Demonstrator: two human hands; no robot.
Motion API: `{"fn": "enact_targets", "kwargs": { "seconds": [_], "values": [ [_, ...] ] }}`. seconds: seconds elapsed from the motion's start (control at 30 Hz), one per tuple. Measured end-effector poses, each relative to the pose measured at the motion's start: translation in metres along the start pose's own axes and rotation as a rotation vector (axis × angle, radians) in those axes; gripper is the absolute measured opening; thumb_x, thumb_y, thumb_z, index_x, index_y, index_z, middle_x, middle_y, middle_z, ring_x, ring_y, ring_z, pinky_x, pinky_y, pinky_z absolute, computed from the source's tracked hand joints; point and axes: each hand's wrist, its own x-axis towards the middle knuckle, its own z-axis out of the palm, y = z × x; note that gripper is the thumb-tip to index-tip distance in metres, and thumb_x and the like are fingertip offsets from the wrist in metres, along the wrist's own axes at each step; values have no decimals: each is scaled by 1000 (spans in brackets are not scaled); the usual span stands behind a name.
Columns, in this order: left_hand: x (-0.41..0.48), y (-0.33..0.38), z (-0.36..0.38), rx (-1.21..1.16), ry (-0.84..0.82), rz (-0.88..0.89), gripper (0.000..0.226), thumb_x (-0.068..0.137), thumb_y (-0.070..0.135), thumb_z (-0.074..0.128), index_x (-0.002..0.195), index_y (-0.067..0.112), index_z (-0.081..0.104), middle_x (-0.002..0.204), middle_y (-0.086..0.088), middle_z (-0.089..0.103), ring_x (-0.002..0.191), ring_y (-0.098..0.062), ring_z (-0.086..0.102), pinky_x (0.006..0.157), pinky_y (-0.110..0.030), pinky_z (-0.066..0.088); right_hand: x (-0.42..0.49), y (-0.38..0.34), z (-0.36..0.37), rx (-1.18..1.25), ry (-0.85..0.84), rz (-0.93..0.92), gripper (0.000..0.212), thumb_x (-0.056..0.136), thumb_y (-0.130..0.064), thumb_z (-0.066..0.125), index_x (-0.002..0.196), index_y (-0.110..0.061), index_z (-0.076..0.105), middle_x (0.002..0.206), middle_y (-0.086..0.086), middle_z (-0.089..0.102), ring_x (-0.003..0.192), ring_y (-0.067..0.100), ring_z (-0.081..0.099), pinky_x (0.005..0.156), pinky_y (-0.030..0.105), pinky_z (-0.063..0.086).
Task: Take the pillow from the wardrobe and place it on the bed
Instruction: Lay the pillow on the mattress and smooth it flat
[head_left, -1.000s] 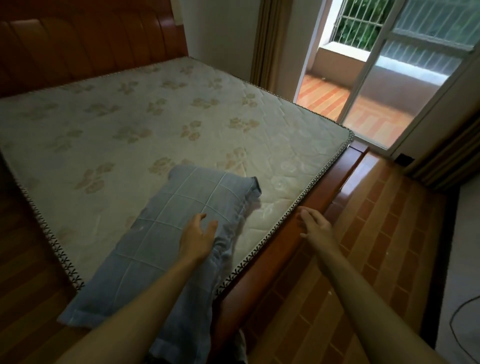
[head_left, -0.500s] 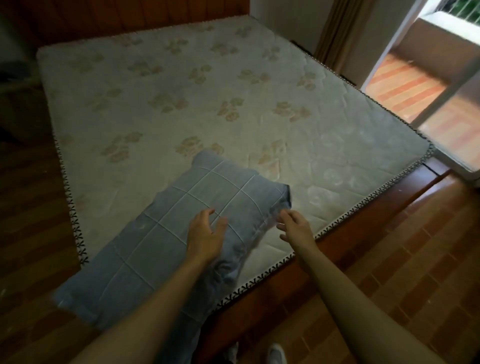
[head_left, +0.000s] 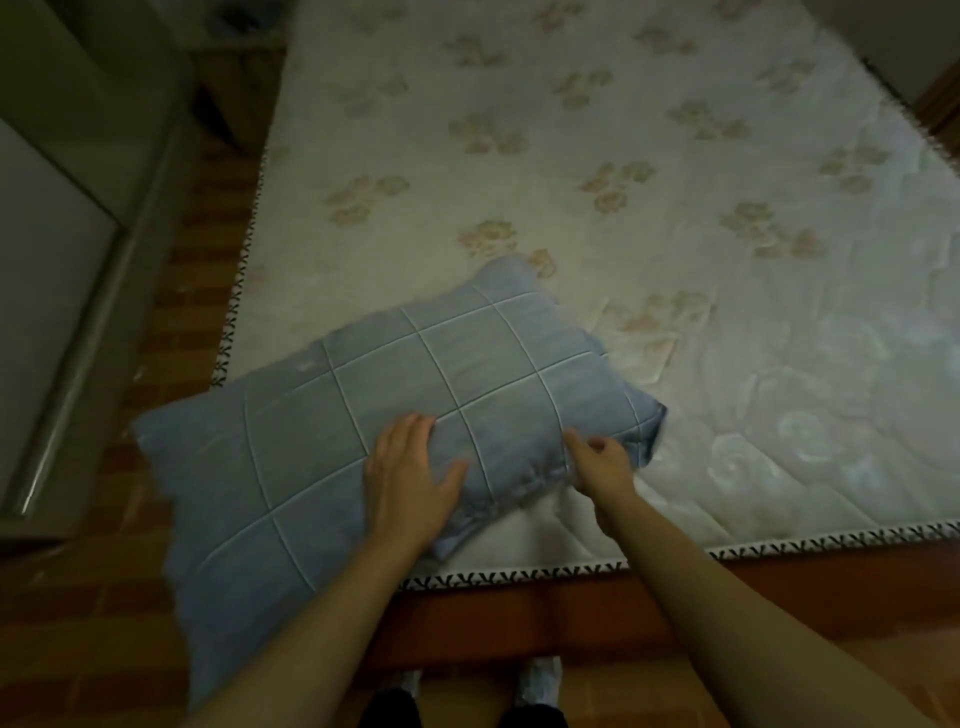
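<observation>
Two bare forearms reach up from the bottom of the frame toward a blue pillow. Left hand lies palm down on the pillow's near edge, fingers spread wide and flat, thumb out to the right, pressing rather than gripping. Right hand sits at the pillow's lower right edge, fingers curled narrow and pinching the seam fabric near that corner.

Mattress is pale w/ faded flower print and a black-and-white stitched border; it fills the center and right. Reddish wood bed frame runs along the bottom. Brick-pattern floor at lower left, grey cabinet at far left.

Pillow's right part rests on the mattress's lower left corner; its left end overhangs the mattress edge above the floor. Long axis runs diagonally, lower left to upper right.
</observation>
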Motion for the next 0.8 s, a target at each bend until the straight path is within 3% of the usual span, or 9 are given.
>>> {"fn": "enact_targets", "kwargs": {
  "seconds": [0.1, 0.17, 0.33, 0.4, 0.53, 0.8],
  "values": [
    [-12, -11, 5, 100, 85, -37, 73, 75, 57, 66, 136, 21, 49, 149, -5, 43, 137, -29, 36, 109, -47, 29, 22, 6, 4, 86, -61, 100, 75, 83, -51, 69, 139, -7, 45, 133, 8, 55, 115, 34, 56, 89, 48, 52],
    [-22, -22, 3, 223, 77, -84, 90, 64, 64, 71, 141, 27, 43, 155, -6, 34, 140, -32, 29, 108, -54, 26, 36, 6, 8, 147, -84, 179, 86, 78, -59, 68, 143, -12, 37, 139, 9, 50, 118, 36, 53, 84, 48, 49],
    [-55, -57, 1, 388, -60, -227, 132, 51, 66, 81, 154, 38, 4, 164, -7, -1, 149, -36, 5, 107, -72, 18, 67, 9, 24, 315, -56, 312, 104, 71, -68, 68, 150, -20, 21, 147, 9, 45, 125, 37, 51, 94, 55, 48],
    [-57, -65, 4, 427, -66, -217, 134, 55, 59, 84, 153, 40, -5, 165, -6, -6, 149, -35, 3, 109, -72, 17, 71, 14, 31, 338, 4, 307, 93, 77, -61, 68, 149, -18, 26, 145, 11, 48, 122, 37, 54, 94, 57, 50],
    [-40, -68, 9, 438, -31, -237, 125, 64, 47, 83, 152, 42, -5, 165, -4, -1, 150, -32, 5, 110, -70, 14, 74, 12, 42, 240, 87, 210, 61, 95, -43, 52, 142, -7, 38, 140, 16, 52, 117, 39, 56, 97, 56, 50],
    [-31, -81, 13, 437, 28, -172, 113, 69, 24, 81, 154, 38, 9, 164, -4, 12, 150, -31, 11, 110, -70, 13, 54, 13, 33, 104, 224, 115, 60, 97, -39, 48, 142, 0, 40, 139, 20, 52, 117, 41, 55, 97, 55, 50]
  ]
}}
